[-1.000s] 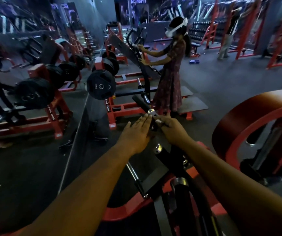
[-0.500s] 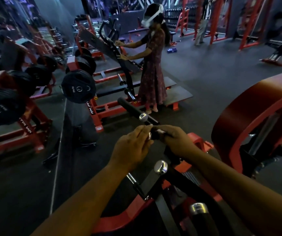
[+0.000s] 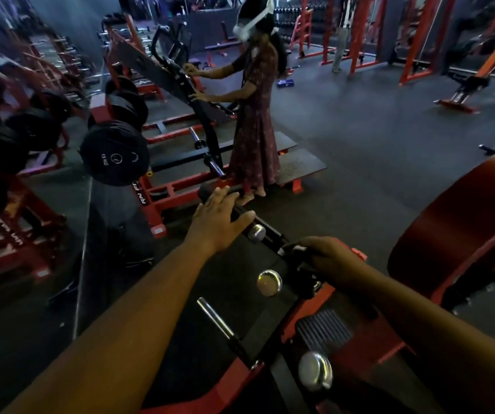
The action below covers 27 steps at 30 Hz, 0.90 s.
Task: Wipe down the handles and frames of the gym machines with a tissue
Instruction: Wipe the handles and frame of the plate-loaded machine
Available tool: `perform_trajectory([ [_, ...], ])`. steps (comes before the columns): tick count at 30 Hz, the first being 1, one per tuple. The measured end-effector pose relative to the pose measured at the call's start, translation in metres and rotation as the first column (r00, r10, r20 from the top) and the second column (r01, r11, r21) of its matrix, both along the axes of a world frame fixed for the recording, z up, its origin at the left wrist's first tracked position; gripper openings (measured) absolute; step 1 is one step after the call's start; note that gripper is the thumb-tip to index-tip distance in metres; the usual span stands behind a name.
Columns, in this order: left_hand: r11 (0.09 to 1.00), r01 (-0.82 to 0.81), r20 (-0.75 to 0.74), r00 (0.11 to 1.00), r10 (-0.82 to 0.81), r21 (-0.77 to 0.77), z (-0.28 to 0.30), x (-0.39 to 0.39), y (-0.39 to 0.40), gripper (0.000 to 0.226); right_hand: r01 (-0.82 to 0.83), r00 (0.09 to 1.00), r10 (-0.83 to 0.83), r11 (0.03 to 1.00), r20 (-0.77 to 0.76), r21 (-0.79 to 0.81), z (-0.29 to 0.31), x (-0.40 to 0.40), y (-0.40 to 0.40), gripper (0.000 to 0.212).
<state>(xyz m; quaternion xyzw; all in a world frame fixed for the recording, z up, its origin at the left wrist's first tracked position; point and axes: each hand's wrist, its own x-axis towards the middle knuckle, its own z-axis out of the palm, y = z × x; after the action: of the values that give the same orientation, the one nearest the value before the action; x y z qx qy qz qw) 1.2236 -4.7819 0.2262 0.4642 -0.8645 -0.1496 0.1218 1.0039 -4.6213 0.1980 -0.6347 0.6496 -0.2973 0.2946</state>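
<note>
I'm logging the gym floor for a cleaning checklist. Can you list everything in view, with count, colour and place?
Handle bar: one, black with a chrome end cap, centre, under both hands.
Tissue: one, white, a small bit showing at the right hand's fingers.
Machine frame: one, red, bottom centre, with chrome caps.
Curved guard: one, dark red, right edge.
Weight plate: one nearest, black, marked 15 KG, left of centre; more behind, blurred.
Second person: one, patterned dress and white headset, upper centre, hands on an inclined machine.
Step platform: one, black, beside that person.
Red racks: several, back wall.
Left hand: fingers straight, resting on the bar.
Right hand: curled round the bar and tissue.
</note>
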Motion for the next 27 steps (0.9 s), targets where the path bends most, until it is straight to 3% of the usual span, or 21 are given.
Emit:
perform_trajectory([
  [2,0.996,-0.081,-0.05,0.995,0.083,0.047,-0.002,-0.004,-0.019,0.074,0.011,0.989,-0.002,0.998,0.146,-0.06,0.014,-0.006,-0.008,0.026],
  [3,0.989,-0.123,-0.084,0.988,0.13,0.086,-0.001,-0.007,-0.025,0.076,0.054,0.989,-0.031,0.987,0.148,-0.154,0.018,-0.008,-0.017,0.022],
  [6,0.968,-0.175,-0.15,0.968,0.203,0.182,0.003,-0.019,-0.042,0.076,0.118,0.992,-0.123,0.938,0.004,-0.325,0.022,-0.004,-0.066,0.041],
  [11,0.976,-0.154,-0.262,0.946,0.19,0.151,-0.01,-0.02,-0.047,0.065,0.016,0.984,-0.067,0.957,-0.167,-0.291,0.014,0.021,-0.15,0.047],
  [15,0.981,-0.159,-0.285,0.94,0.185,0.111,-0.018,-0.019,-0.049,0.064,-0.106,0.938,0.056,0.986,-0.342,-0.129,0.001,0.048,-0.195,0.042],
  [19,0.98,-0.154,-0.272,0.945,0.184,0.128,-0.016,-0.017,-0.048,0.063,-0.215,0.889,0.225,0.974,-0.4,0.069,-0.025,0.054,-0.201,0.015],
  [20,0.979,-0.154,-0.261,0.948,0.184,0.133,-0.015,-0.017,-0.047,0.063,-0.207,0.878,0.245,0.969,-0.412,0.137,-0.027,0.052,-0.197,0.017],
  [23,0.977,-0.162,-0.246,0.95,0.192,0.139,-0.01,-0.019,-0.043,0.062,-0.207,0.835,0.333,0.927,-0.438,0.311,-0.023,0.035,-0.165,0.05],
  [25,0.978,-0.156,-0.244,0.952,0.186,0.137,-0.008,-0.02,-0.042,0.06,-0.193,0.858,0.239,0.97,-0.455,0.145,-0.021,0.018,-0.137,0.058],
  [27,0.979,-0.153,-0.243,0.953,0.182,0.135,-0.007,-0.019,-0.04,0.059,-0.091,0.924,0.069,0.995,-0.377,-0.041,-0.026,-0.003,-0.111,0.053],
])
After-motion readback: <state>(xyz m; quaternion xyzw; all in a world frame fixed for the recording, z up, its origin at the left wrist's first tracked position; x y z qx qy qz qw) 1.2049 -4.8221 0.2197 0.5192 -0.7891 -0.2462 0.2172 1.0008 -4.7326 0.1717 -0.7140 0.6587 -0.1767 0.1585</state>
